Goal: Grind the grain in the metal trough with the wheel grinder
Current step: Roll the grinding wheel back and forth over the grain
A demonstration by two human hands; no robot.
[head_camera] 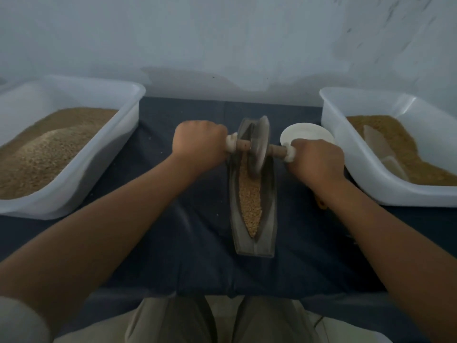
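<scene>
Hands (pixel 199 144) (pixel 317 161) grip wooden axle of metal wheel grinder (pixel 259 147) in grain-filled trough (pixel 268 206).

The metal trough (pixel 254 219) lies lengthwise on a dark blue cloth (pixel 173 243), with grain (pixel 250 201) along its channel. The wheel grinder (pixel 259 147) stands on edge in the far half of the trough. The left hand (pixel 199 146) grips the left axle handle; the right hand (pixel 317 160) grips the right one. White tubs (pixel 128 115) (pixel 351 164) of grain flank the trough. A white dish (pixel 306 134) sits beyond the right hand.
</scene>
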